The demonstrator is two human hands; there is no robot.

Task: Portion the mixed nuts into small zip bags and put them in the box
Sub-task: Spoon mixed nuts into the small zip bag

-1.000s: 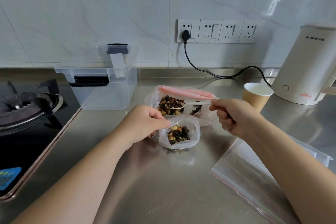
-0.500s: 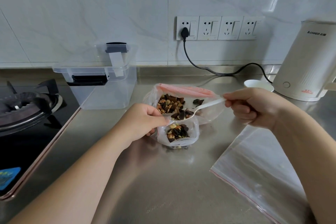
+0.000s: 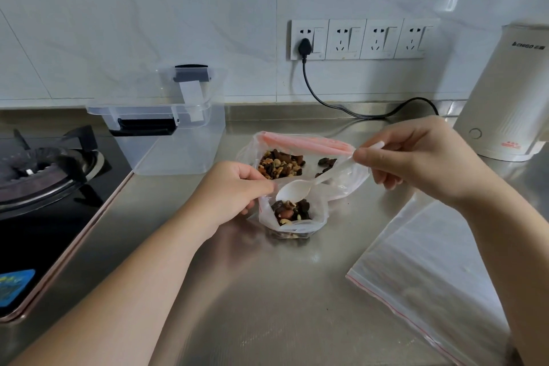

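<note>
The small zip bag (image 3: 292,217) stands on the steel counter (image 3: 267,306) just in front of the big bag of mixed nuts (image 3: 300,162), partly filled with a loose heap of nuts and dried fruit. The left hand (image 3: 234,196) pinches its left rim between thumb and curled fingers, holding the mouth open; the right hand (image 3: 416,160) grips the handle of a white plastic spoon (image 3: 292,191), whose bowl sits tipped over the mouth and looks empty, though the glare makes that hard to be sure of. The bag is thin, limp film: it has no stiffness of its own and would likely slump and spill if the rim were released, so the sensible hold is high up, at the zip strip, not around the belly. Its load is light but shifts freely, so it should be lifted upright and sealed before moving. The film is probably slick, calling for a firm pinch. The clear box (image 3: 166,140), lid open, waits near the stove, to the left. Spare flat bags (image 3: 430,276) lie to the right.
</note>
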